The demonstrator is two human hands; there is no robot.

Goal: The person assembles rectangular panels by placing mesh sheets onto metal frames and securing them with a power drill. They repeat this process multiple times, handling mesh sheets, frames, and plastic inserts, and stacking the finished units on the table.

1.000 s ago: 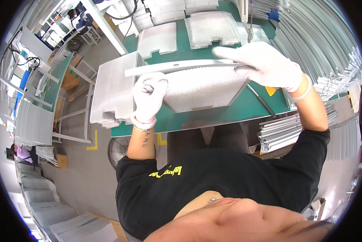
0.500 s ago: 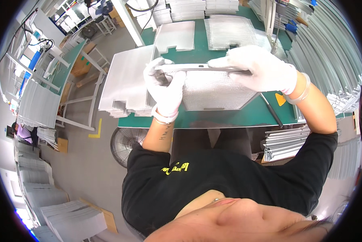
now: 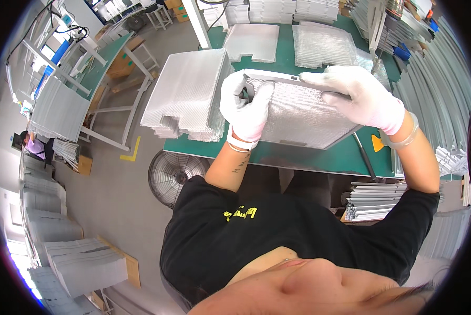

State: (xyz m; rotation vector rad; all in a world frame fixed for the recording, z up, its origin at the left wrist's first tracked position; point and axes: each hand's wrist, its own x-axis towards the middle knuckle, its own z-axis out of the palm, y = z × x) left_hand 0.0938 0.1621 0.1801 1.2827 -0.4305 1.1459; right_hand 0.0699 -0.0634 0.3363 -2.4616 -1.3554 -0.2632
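Both hands wear white gloves and grip a framed metal mesh filter panel (image 3: 304, 113), its far edge raised and its near edge low over the green table (image 3: 235, 149). My left hand (image 3: 248, 107) is closed round the panel's far left corner, thumb on the mesh face. Along the far frame edge, toward the right, my right hand (image 3: 359, 97) pinches the rim between fingers and thumb. Left of the panel stands a stack of mesh sheets (image 3: 185, 86) with notched near edges. A dark-handled tool (image 3: 365, 157) and a yellow scraper-like piece (image 3: 377, 143) lie right of it.
More mesh sheets (image 3: 323, 44) are piled at the table's back, beside a notched sheet (image 3: 252, 41). Metal frame strips (image 3: 374, 202) lie below the table's right side. A floor fan (image 3: 178, 178) stands below its left edge. Long strips (image 3: 435, 94) line the right.
The view has shifted, so the table sits further right in it. The panel's far edge has tilted, showing more of its mesh face. Both hands keep their hold.
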